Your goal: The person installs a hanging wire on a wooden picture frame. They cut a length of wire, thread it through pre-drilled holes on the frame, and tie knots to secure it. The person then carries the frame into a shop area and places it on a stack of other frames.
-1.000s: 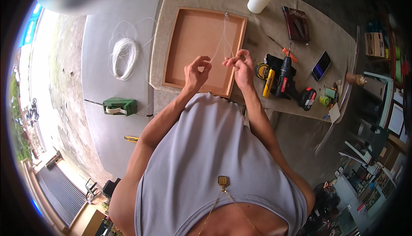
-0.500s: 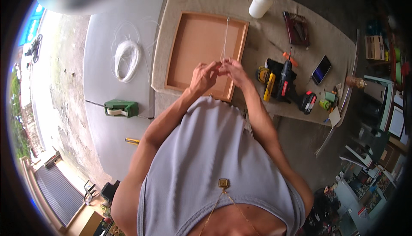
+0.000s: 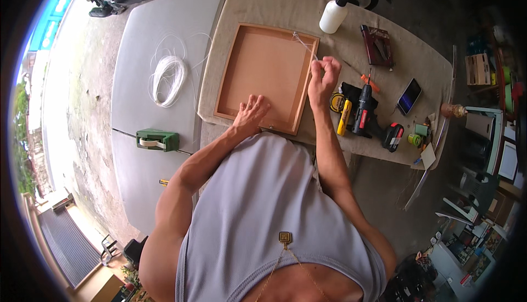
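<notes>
A shallow wooden frame (image 3: pixel 267 75) with a brown backing panel lies on the cloth-covered table in front of me. White string (image 3: pixel 306 45) is fastened at its far right corner. My right hand (image 3: pixel 324 80) pinches the string's near end just beyond the frame's right edge, and the string runs taut up to the corner. Flat on the near left part of the frame rests my left hand (image 3: pixel 252 113), fingers spread, holding nothing.
On the grey table at left are a coil of white cord (image 3: pixel 168 81) and a green tape dispenser (image 3: pixel 157 140). To the right lie a cordless drill (image 3: pixel 364 107), a yellow utility knife (image 3: pixel 344 117), a tape measure (image 3: pixel 336 102), a phone (image 3: pixel 409 97) and a stapler (image 3: pixel 376 45). A white bottle (image 3: pixel 333 17) stands behind.
My hands were together at the string over the frame. The right has moved right, drawing the string aside; the left has let go and come down onto the frame.
</notes>
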### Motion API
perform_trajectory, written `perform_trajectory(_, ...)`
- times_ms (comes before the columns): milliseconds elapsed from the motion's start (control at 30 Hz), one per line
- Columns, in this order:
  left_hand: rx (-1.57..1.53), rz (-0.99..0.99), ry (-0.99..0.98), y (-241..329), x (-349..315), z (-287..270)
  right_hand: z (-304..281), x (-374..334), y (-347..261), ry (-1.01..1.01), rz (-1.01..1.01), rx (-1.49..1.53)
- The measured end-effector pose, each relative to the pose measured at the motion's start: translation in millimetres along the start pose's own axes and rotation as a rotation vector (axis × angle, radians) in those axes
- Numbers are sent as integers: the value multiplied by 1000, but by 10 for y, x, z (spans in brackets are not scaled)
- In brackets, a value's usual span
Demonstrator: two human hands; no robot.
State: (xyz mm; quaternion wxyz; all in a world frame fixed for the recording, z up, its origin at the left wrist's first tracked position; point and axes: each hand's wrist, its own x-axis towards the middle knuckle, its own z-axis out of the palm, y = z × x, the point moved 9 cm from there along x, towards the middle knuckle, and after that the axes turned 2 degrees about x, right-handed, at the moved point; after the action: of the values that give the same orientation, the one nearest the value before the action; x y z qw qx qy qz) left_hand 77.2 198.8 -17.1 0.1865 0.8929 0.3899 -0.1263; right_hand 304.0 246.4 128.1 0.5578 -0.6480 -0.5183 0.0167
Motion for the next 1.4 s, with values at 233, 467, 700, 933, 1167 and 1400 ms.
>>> perform_trajectory(233, 8, -3, 80, 85, 6, -115, -60, -234, -774, -446, 395, 1039)
perform_trajectory(467, -24, 58, 177, 162, -23, -201, 41, -1542, -614, -389, 643, 866)
perform_trajectory(700, 58, 22, 142, 150, -4, -273, 144, -2185, -683, -375, 575, 720)
perform_trajectory(933, 58, 5, 192, 139, 17, -211, 153, -2538, -899, -255, 554, 528)
perform_trajectory(1167, 58, -28, 150, 117, -78, -162, 243, -2627, -917, -265, 438, 419)
perform_trajectory(1400, -375, 159, 154, -148, 276, 210, 220, -2556, -773, -210, 648, 653)
